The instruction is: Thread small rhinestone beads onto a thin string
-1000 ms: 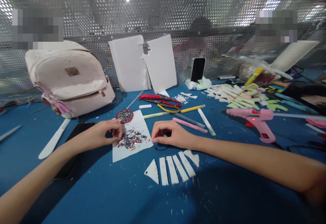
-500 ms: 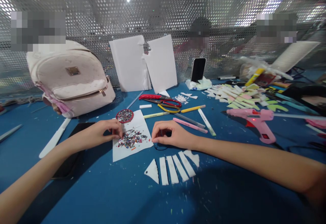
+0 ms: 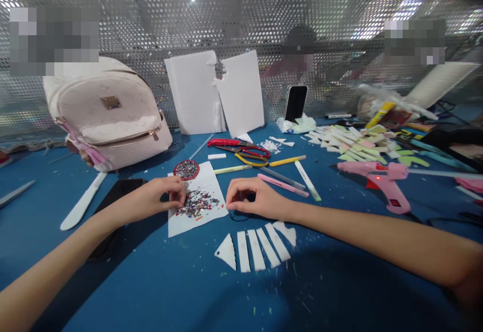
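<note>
My left hand (image 3: 166, 196) is closed in a pinch at the left side of a small heap of mixed beads (image 3: 199, 204); whatever sits between its fingertips is too small to make out. The beads lie on a white sheet of paper (image 3: 175, 227). At the sheet's right edge, my right hand (image 3: 254, 196) rests with thumb and fingertips pressed together, and I cannot see what they hold. A round red-rimmed dish of beads (image 3: 186, 170) stands behind the heap. In front of my right hand, white strips (image 3: 256, 249) and a pointed white piece with a hole (image 3: 226, 252) form a fish shape.
A pink glue gun (image 3: 388, 176) lies to the right, its red light on. Red-handled scissors (image 3: 230, 143) and several markers (image 3: 283, 185) lie behind my hands. A white backpack (image 3: 113, 115), white knife (image 3: 83, 203), propped phone (image 3: 296, 103) and cut pieces (image 3: 350, 138) surround the area.
My left hand has shifted slightly to the right at the bead heap, its pinch still closed. The whole view has moved a little; my right hand stays by the sheet's edge.
</note>
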The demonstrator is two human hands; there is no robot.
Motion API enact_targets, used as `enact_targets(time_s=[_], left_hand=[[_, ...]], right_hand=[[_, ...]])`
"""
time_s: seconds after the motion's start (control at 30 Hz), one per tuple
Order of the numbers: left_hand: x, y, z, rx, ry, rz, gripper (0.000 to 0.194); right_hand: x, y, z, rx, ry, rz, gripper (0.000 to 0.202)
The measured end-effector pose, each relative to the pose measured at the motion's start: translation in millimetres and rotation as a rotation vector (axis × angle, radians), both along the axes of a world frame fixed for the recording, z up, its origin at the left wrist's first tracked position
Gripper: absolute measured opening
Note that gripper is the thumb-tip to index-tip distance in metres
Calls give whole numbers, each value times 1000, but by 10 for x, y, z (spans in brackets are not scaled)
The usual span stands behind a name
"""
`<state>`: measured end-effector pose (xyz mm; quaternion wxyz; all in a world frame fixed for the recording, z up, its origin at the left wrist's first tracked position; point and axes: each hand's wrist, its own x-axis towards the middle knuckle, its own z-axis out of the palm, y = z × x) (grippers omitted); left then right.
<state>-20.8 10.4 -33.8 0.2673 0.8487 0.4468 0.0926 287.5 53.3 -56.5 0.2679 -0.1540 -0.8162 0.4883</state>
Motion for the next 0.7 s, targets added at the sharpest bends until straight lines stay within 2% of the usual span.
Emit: enact_targets(time_s=[0.2, 0.43, 0.7], left_hand=[[-5, -2, 32, 11, 10, 24, 16], [52, -79, 116, 62, -44, 195, 18], [94, -89, 99, 127, -126, 229, 12]], right_hand=[[-1, 10, -18, 2, 4, 3, 13], [-7, 0, -9, 0, 14, -8, 13], [-7, 3, -1, 20, -1, -7, 13]])
